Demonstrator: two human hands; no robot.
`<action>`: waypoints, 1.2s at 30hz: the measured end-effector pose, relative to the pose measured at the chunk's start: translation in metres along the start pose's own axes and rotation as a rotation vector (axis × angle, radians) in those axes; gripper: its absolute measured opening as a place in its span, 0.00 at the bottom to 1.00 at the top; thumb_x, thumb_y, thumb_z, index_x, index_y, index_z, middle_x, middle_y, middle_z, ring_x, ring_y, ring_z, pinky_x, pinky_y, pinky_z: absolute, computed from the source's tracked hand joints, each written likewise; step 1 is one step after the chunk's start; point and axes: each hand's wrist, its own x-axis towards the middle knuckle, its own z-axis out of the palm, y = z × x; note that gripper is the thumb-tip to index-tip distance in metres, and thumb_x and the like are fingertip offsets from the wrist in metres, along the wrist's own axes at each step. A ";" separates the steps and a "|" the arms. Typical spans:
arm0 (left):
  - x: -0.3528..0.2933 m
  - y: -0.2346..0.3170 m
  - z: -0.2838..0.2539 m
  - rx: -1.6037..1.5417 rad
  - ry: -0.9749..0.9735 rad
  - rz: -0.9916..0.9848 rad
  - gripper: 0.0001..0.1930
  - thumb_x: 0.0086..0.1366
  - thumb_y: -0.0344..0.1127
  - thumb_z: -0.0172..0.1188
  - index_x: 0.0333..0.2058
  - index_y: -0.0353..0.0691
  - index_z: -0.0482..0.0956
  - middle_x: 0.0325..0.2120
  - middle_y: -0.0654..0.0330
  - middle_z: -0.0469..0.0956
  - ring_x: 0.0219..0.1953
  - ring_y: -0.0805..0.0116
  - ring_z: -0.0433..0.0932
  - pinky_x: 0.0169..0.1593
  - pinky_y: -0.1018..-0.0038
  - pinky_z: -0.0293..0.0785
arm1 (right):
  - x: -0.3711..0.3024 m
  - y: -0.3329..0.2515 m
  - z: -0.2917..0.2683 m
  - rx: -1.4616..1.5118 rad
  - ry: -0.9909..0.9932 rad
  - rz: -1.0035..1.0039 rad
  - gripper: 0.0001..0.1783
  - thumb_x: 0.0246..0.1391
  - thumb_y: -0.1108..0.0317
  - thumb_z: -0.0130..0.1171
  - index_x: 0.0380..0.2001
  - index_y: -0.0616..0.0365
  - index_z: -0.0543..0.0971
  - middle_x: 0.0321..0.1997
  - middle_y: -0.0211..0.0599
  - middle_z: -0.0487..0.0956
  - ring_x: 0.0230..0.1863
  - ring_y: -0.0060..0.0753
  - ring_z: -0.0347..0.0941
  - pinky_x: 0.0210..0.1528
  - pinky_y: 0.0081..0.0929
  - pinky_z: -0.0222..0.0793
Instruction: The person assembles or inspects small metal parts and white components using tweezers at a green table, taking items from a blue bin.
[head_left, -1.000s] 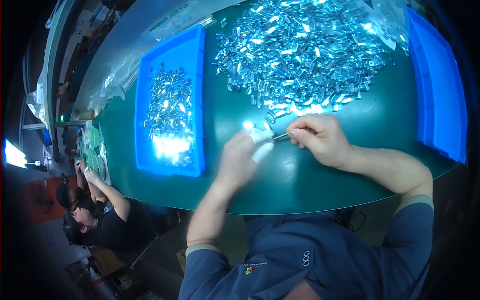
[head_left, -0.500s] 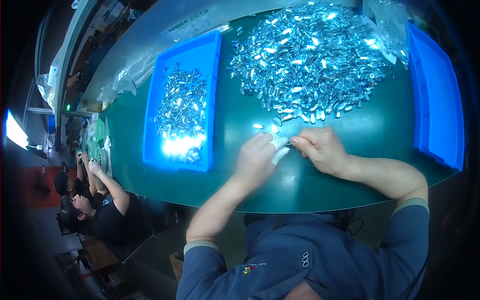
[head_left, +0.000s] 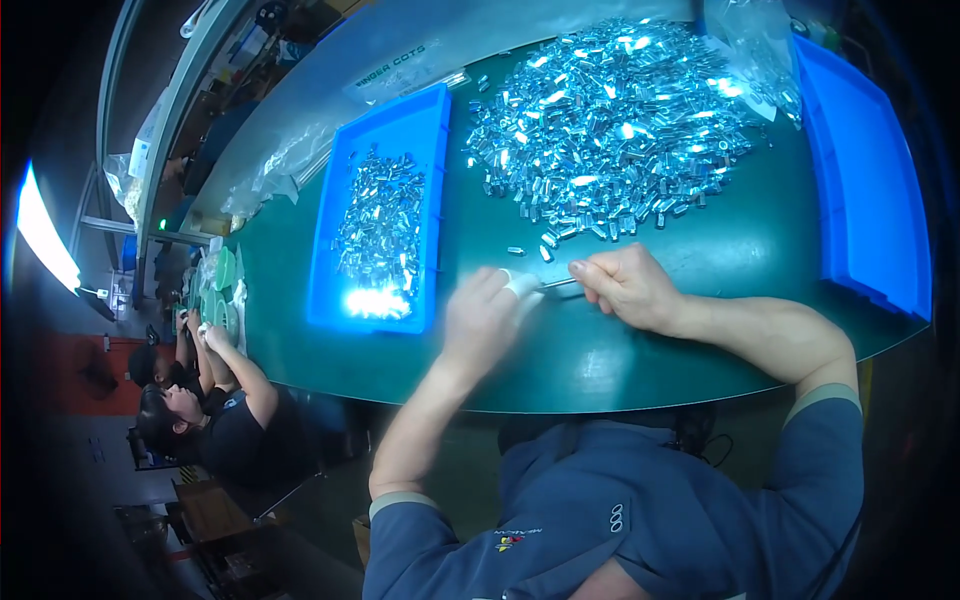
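My right hand [head_left: 632,290] is closed in a pinch on a thin metal rod [head_left: 562,283], which points left toward my other hand. Opposite it, my left hand [head_left: 490,312] is blurred and curled, with white finger cots [head_left: 522,283] on some fingertips. Its fingers close around the rod's left end; whatever they grip there is hidden. Just beyond the hands, two loose small metal parts [head_left: 547,253] lie on the green tabletop [head_left: 480,375]. Behind them spreads a large heap of shiny small metal cylinders [head_left: 610,130].
To the left stands a blue tray [head_left: 437,180] partly filled with similar metal pieces. Another blue tray [head_left: 868,190] is at the right edge. Clear plastic bags [head_left: 755,45] lie at the back. Two people [head_left: 215,400] work at the table's far left, near green containers [head_left: 222,300].
My left hand has shifted left, away from my right, so more of the rod shows between them. My right hand keeps its pinch. The whole view has tilted slightly.
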 end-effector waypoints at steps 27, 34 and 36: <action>-0.002 -0.030 0.015 -0.044 -0.062 -0.232 0.13 0.58 0.26 0.71 0.41 0.38 0.80 0.36 0.54 0.79 0.39 0.53 0.78 0.43 0.63 0.76 | 0.005 0.008 0.001 0.106 0.066 -0.028 0.21 0.70 0.57 0.56 0.26 0.59 0.79 0.19 0.28 0.77 0.19 0.17 0.70 0.23 0.24 0.65; 0.000 -0.019 0.019 0.067 0.023 -0.310 0.16 0.55 0.29 0.74 0.42 0.36 0.79 0.38 0.54 0.78 0.39 0.52 0.78 0.45 0.61 0.76 | 0.003 0.006 0.003 0.133 0.069 -0.023 0.16 0.70 0.60 0.58 0.31 0.59 0.79 0.23 0.25 0.78 0.22 0.14 0.68 0.24 0.20 0.64; 0.000 -0.024 0.024 0.082 0.033 -0.304 0.15 0.56 0.28 0.74 0.40 0.37 0.80 0.38 0.54 0.79 0.40 0.52 0.78 0.45 0.61 0.76 | 0.002 0.008 0.002 0.120 0.065 -0.022 0.15 0.70 0.60 0.58 0.32 0.59 0.79 0.23 0.25 0.78 0.22 0.14 0.68 0.24 0.20 0.65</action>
